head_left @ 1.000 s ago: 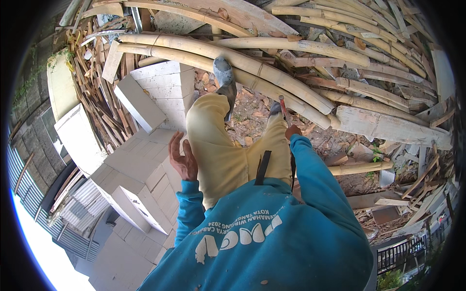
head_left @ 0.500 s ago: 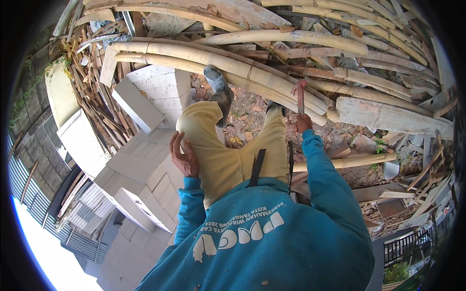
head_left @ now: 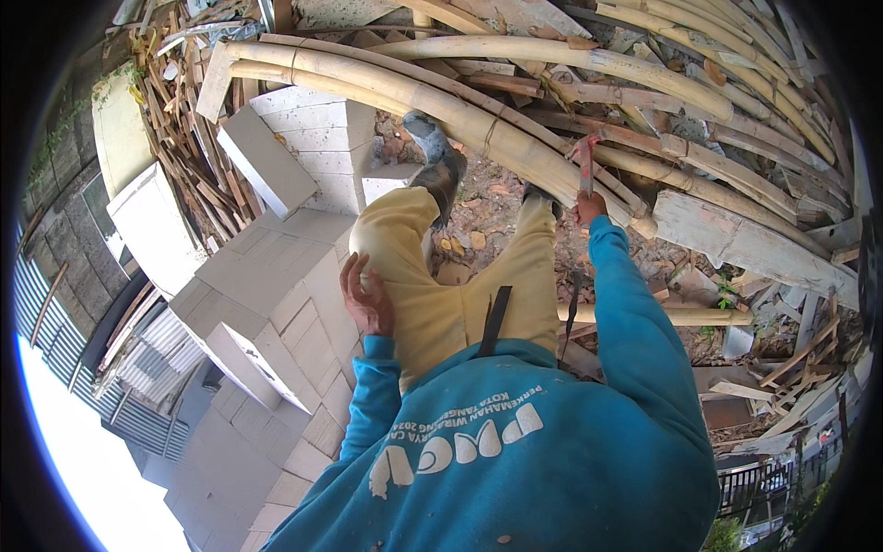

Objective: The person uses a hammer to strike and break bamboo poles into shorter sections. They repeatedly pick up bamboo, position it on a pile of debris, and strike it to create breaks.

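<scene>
Head view: my right hand [head_left: 589, 209] is closed round the lower handle of a slim hammer with a worn red metal head [head_left: 586, 169], which points up and away from me, in front of the long, pale yellow bamboo poles [head_left: 520, 158]. Whether it touches them, I can't tell. The hammer looks stiff and hard to damage, and I'd judge it light enough for one hand, though head-heavy, with most of its weight at the red end. Low on the handle seems the right place to hold it for a swing; higher up should steady it. A smooth shaft could turn if my palm is slack. My left hand [head_left: 368, 299] holds nothing that I can see, its fingers loosely curled beside my cream-yellow cloth trousers [head_left: 394, 228], near the stacked pale-grey rectangular blocks [head_left: 253, 253].
</scene>
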The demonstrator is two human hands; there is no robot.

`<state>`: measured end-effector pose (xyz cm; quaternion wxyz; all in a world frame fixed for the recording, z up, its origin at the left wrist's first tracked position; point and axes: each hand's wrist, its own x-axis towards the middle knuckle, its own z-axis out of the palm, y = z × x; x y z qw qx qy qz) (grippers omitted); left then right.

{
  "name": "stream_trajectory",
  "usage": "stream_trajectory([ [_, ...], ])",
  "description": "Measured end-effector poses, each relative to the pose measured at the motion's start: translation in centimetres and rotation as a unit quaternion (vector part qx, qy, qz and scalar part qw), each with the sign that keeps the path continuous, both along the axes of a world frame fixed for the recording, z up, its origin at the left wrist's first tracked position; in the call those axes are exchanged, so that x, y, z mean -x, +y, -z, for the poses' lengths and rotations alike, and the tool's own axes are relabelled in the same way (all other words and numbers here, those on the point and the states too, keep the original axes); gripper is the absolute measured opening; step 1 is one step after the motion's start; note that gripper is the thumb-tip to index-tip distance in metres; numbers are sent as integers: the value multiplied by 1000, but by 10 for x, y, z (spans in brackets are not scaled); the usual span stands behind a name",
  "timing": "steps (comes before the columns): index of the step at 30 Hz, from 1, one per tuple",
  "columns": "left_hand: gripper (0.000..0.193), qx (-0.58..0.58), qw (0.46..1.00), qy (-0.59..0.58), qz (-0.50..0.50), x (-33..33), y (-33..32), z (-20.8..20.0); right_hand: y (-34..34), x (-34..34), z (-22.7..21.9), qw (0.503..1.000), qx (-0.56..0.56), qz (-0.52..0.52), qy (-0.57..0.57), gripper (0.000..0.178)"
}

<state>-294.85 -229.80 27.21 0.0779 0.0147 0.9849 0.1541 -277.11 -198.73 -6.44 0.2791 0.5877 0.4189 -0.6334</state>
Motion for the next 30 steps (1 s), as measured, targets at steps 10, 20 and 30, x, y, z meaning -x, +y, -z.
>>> stream_trajectory([
  [10, 28, -2, 1000, -3, 23, 19, -8, 14, -38, 6, -12, 983, -66, -163, -53, 27],
  [20, 44, 20, 972, -101, 213, 148, -22, 170, -72, 0, -3, 986, -114, -112, -49, 29],
  [30, 91, 247, 855, -211, 405, 301, 9, 398, -98, 49, -30, 885, -245, -368, -143, 24],
])
